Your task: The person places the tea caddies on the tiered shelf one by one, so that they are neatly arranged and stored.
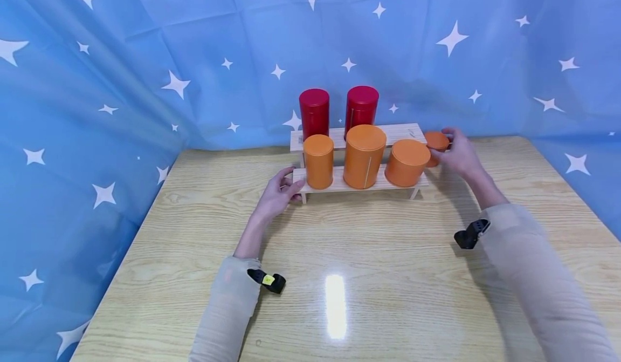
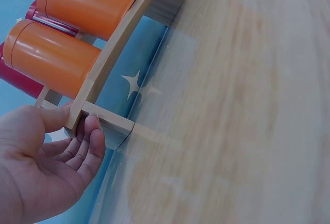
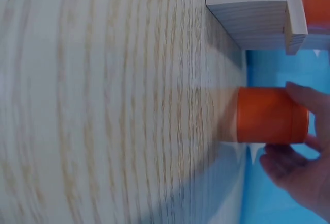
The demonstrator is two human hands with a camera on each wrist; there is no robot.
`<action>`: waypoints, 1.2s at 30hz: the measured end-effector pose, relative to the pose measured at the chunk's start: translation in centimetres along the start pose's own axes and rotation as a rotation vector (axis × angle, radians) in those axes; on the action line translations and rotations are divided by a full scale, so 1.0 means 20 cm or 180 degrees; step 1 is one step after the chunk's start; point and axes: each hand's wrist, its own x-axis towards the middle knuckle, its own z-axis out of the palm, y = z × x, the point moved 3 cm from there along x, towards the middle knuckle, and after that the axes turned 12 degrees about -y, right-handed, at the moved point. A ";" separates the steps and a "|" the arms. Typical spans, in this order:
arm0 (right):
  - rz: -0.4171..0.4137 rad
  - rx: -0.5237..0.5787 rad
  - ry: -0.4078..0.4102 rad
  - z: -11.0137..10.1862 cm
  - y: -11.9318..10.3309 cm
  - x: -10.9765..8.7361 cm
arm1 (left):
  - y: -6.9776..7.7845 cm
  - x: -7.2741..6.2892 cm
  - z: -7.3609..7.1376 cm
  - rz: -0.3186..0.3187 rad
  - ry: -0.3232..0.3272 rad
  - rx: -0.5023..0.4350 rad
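Observation:
A two-tier wooden rack (image 1: 402, 131) stands at the back of the table. My left hand (image 1: 276, 193) holds the left end of its lower shelf, thumb over the board and fingers curled beneath in the left wrist view. On the lower shelf are a narrow orange canister (image 1: 319, 165), a tall wide orange canister (image 1: 363, 162) and a short wide one (image 1: 407, 165). To the right of the rack, my right hand (image 1: 462, 154) grips a small orange canister (image 3: 268, 115) around its lidded end. That canister is upright, its base close to the tabletop.
Two red canisters (image 1: 315, 114) stand on the upper shelf, partly hidden behind the orange ones. A blue cloth (image 1: 233, 43) with white stars hangs behind the rack and along the sides of the wooden table (image 1: 378, 248).

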 end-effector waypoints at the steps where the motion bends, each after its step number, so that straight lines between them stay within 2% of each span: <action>1: -0.0002 -0.0014 0.0013 0.00 0.00 0.00 | 0.00 0.00 0.00 -0.0010 0.0002 0.0008; 10: 0.0072 -0.0077 0.0189 -0.01 0.00 -0.04 | 0.01 0.00 0.01 -0.0024 -0.0020 -0.0016; 16: 0.0085 -0.0113 0.0517 -0.08 -0.04 -0.08 | 0.00 0.01 0.01 0.0002 -0.0020 -0.0036; 26: -0.0075 0.0014 0.0994 -0.21 -0.14 -0.15 | 0.01 0.00 0.01 0.0053 -0.0013 -0.0080; 36: -0.0328 0.0068 0.1248 -0.22 -0.31 -0.19 | 0.00 0.00 0.00 0.0016 -0.0010 -0.0033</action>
